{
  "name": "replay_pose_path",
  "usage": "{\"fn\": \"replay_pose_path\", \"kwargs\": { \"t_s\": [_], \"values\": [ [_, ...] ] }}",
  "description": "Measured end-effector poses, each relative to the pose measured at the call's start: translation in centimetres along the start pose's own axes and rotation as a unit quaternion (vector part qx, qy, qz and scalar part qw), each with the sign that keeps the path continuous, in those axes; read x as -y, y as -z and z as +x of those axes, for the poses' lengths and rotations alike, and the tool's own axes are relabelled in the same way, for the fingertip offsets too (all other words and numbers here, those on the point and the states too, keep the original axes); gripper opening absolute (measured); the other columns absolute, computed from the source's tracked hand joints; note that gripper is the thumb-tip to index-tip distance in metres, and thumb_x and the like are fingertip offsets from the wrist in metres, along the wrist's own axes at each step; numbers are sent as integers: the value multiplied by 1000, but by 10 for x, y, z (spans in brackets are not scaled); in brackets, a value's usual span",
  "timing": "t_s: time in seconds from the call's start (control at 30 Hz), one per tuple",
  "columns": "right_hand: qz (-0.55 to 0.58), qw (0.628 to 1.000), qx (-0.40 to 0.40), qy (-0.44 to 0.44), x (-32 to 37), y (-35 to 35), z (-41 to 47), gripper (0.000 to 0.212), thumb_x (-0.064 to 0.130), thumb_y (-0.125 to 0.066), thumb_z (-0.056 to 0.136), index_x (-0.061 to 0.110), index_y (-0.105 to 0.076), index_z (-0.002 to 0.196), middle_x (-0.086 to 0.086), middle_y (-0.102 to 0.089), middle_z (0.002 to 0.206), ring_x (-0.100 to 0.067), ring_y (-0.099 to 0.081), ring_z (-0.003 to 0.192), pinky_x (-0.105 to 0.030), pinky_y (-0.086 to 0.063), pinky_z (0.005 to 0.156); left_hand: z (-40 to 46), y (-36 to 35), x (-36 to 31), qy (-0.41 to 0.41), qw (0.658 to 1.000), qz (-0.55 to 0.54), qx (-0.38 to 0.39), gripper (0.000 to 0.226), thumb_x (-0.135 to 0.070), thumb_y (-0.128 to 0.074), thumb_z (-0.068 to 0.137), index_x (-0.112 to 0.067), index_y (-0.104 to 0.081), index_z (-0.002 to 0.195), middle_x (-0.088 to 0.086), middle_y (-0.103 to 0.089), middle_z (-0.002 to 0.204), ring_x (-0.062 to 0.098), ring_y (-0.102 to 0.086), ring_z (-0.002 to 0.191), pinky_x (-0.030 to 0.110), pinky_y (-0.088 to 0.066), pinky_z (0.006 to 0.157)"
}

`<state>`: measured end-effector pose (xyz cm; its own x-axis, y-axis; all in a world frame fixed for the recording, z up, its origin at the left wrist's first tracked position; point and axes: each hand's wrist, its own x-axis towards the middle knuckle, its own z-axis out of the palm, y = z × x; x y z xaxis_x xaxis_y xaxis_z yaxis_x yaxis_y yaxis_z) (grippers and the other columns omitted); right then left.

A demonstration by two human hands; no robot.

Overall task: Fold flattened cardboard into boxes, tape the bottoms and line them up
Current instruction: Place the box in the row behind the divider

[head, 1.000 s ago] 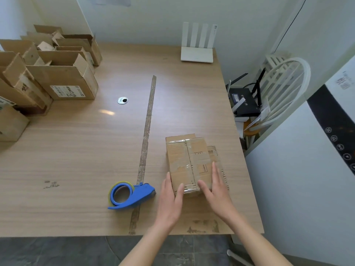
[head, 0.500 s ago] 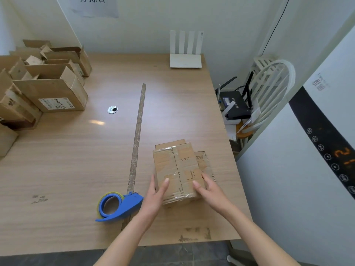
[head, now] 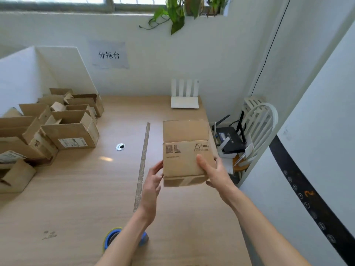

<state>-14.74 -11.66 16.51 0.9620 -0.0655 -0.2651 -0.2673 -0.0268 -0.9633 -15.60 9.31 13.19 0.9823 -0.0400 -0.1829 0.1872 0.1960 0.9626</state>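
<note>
A small brown cardboard box (head: 182, 162) is held in the air above the wooden table (head: 76, 189), printed side toward me, a top flap standing up and the taped bottom edge facing down. My left hand (head: 153, 181) grips its lower left side. My right hand (head: 213, 169) holds the lower right side, thumb across the front. A blue tape dispenser (head: 111, 237) lies on the table near me, partly hidden under my left forearm. Several folded open boxes (head: 71, 133) stand grouped at the table's left side.
A white router (head: 184, 101) stands at the table's far edge. A metal grommet (head: 120, 146) and a long worn strip (head: 143, 162) mark the tabletop. Right of the table are a white chair (head: 259, 120), black routers (head: 230, 139) and a white appliance (head: 307, 150).
Both hands lifted the box off the table and turned it from taped bottom up to printed side facing me. The view tilted up toward the wall.
</note>
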Motion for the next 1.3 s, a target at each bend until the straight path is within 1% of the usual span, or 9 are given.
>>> {"fn": "replay_pose_path", "kwargs": {
  "t_s": [0.1, 0.2, 0.3, 0.37, 0.53, 0.7, 0.83, 1.07, 1.3],
  "values": [
    [0, 999, -5, 33, 33, 6, -13, 74, 58, -77, 78, 28, -45, 138, 4, -63, 130, -17, -67, 113, -40, -60, 92, -5, -3, -28, 9, 999, -37, -39, 35, -49, -41, 100, -29, -66, 114, -13, -70, 120, 16, -61, 122, 50, -39, 111],
    [-6, 998, 27, 63, 66, 18, -29, 68, 53, -81, 81, 27, -54, 137, 3, -71, 125, -17, -72, 109, -39, -62, 89, -8, -3, -58, 3, 998, 12, -58, 93, -83, -69, 61, -28, -50, 133, -9, -63, 125, 14, -59, 121, 48, -44, 108],
    [-15, 995, 65, 69, 91, 31, -43, 68, 53, -78, 80, 23, -57, 138, 1, -73, 124, -21, -71, 113, -45, -61, 93, -12, 0, -92, 10, 999, -19, 33, 123, -76, -83, 48, -49, -18, 149, -18, -48, 143, 6, -48, 131, 49, -31, 115],
    [-35, 994, 78, 72, 104, 34, -51, 76, 59, -79, 79, 23, -55, 141, 0, -72, 127, -22, -69, 116, -49, -58, 98, -14, 2, -113, -8, 997, 0, 73, 115, -70, -89, 47, -47, -29, 143, -14, -56, 140, 7, -55, 126, 46, -44, 106],
    [-163, 971, 55, 166, 143, 19, -65, 93, 60, -78, 80, 66, -17, 150, 12, -36, 157, -11, -44, 137, -47, -40, 116, -25, 12, -155, -103, 985, 134, -35, 143, -61, -95, 39, -49, -11, 154, -12, -34, 139, 12, -38, 127, 43, -40, 108],
    [-231, 938, 101, 239, 177, -26, -76, 143, 65, -95, 55, 65, 12, 150, 31, -8, 154, -8, -22, 147, -42, -34, 120, -41, 33, -193, -195, 959, 187, -87, 133, -37, -100, 44, -52, -21, 150, -10, -36, 128, 10, -41, 117, 30, -43, 90],
    [-237, 928, 109, 265, 194, -67, -80, 141, 40, -99, 58, 58, 5, 151, 20, -20, 149, -1, -36, 134, -10, -45, 90, -51, 72, -216, -216, 941, 232, -120, 134, -33, -101, 45, -51, -21, 151, -8, -36, 127, 12, -42, 116, 29, -45, 88],
    [-217, 921, 141, 291, 182, -159, -74, 137, 28, -97, 60, 53, -1, 154, 29, -20, 146, -2, -39, 133, -19, -51, 93, -67, 190, -227, -181, 929, 285, -152, 112, -61, -87, 61, -56, -18, 150, -7, -44, 139, 15, -48, 125, 38, -47, 100],
    [-259, 911, 124, 295, 145, -269, -56, 132, 39, -96, 54, 55, -7, 151, 20, -21, 149, -9, -36, 135, -28, -46, 105, -74, 328, -216, -98, 841, 463, -261, 90, -66, -62, 85, -29, -23, 157, -3, -45, 147, 18, -48, 132, 39, -48, 100]
  ]
}}
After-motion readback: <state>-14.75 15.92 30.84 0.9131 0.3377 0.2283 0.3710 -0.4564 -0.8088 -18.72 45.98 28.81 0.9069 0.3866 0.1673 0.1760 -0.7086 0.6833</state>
